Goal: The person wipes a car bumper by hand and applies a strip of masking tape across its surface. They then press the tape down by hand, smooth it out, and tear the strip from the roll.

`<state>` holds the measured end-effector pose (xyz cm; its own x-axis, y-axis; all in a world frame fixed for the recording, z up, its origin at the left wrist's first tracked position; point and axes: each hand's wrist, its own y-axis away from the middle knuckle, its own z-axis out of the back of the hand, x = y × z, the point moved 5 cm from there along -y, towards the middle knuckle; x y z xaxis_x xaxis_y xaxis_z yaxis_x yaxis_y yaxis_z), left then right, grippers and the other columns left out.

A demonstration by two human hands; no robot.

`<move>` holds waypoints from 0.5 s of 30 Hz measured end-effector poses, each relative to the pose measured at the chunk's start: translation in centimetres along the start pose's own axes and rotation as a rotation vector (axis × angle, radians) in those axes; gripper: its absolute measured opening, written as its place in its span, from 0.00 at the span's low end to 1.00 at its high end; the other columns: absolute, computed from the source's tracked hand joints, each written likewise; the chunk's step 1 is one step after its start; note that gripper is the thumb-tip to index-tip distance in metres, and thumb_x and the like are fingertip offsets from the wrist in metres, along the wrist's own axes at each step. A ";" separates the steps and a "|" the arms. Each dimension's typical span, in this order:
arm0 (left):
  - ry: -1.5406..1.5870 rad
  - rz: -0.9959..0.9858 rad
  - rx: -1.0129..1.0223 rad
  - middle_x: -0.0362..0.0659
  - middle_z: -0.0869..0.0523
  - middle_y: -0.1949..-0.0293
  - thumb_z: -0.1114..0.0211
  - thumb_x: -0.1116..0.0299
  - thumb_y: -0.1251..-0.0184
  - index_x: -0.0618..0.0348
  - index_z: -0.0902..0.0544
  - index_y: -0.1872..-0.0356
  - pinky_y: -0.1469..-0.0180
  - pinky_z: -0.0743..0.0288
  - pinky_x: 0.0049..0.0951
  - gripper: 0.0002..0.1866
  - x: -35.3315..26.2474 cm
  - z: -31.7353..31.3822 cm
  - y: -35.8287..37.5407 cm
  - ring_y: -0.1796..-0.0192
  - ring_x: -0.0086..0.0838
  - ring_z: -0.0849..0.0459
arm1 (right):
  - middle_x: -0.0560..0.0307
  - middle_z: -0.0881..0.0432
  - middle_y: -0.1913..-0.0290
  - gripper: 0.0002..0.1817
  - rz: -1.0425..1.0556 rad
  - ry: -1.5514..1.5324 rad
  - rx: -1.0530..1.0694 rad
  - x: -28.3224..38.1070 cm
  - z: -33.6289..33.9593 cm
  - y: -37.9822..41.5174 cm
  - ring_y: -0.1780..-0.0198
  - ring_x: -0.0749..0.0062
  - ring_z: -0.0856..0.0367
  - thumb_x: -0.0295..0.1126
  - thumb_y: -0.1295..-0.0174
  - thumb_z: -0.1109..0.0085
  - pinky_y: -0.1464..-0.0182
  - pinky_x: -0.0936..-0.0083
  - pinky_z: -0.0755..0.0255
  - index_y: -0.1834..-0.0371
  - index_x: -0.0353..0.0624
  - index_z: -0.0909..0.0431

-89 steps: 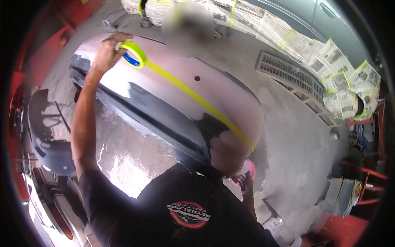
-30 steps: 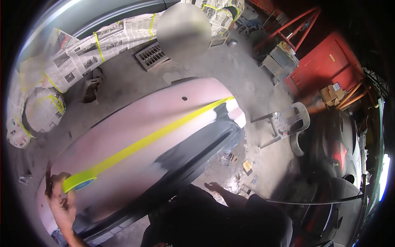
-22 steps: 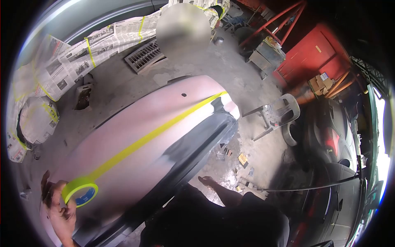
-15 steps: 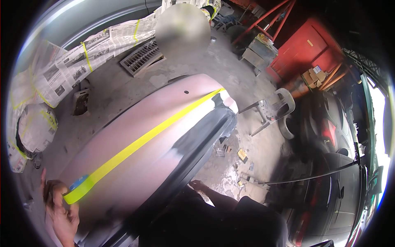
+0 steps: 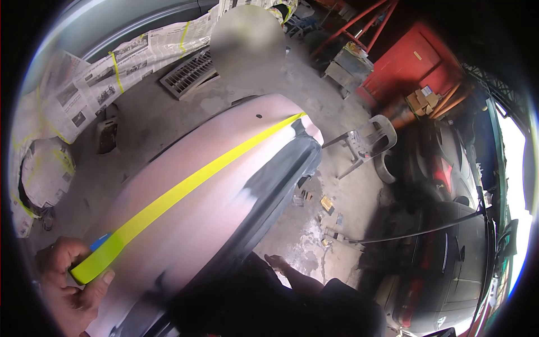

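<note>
At the lower left my left hand (image 5: 70, 286) is closed around a roll of bright yellow masking tape (image 5: 92, 265), thumb in front. A blue patch shows at the roll's upper edge. From it a taut strip of yellow tape (image 5: 208, 171) runs along a pinkish, primed car bumper (image 5: 185, 224) to its far end. White and dark grey patches mark the bumper's near side, above a black lower edge. My right hand (image 5: 276, 262) hangs low beside that edge, small and shaded, its fingers apart and nothing visible in them.
A car panel masked with newspaper (image 5: 106, 84) lines the left. On the floor lie a metal grate (image 5: 188, 73) and scattered small pieces (image 5: 327, 204). A grey plastic chair (image 5: 376, 137) stands past the bumper, with dark cars (image 5: 443, 258) at right. A blurred round patch covers something at the top.
My left hand and the tape roll have shifted toward the lower left, the hand now turned with its thumb over the front. The whole view has tilted slightly. My right hand stays low.
</note>
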<state>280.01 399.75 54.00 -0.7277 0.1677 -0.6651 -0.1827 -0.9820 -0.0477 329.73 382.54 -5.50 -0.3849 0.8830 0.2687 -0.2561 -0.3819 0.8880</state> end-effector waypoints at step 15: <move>-0.266 0.166 -0.143 0.46 0.28 0.70 0.42 0.47 0.25 0.63 0.26 0.65 0.55 0.35 0.33 0.24 9.9 -0.5 9.6 0.64 0.37 0.30 | 0.59 0.19 0.54 0.43 0.053 0.020 -0.061 4.2 2.3 2.2 0.52 0.68 0.22 0.75 0.38 0.52 0.50 0.61 0.26 0.40 0.46 0.22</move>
<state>271.42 391.96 46.58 -0.8901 0.0024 -0.4558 0.0340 -0.9968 -0.0717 329.54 386.03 -1.53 -0.4165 0.8558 0.3067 -0.2884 -0.4443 0.8482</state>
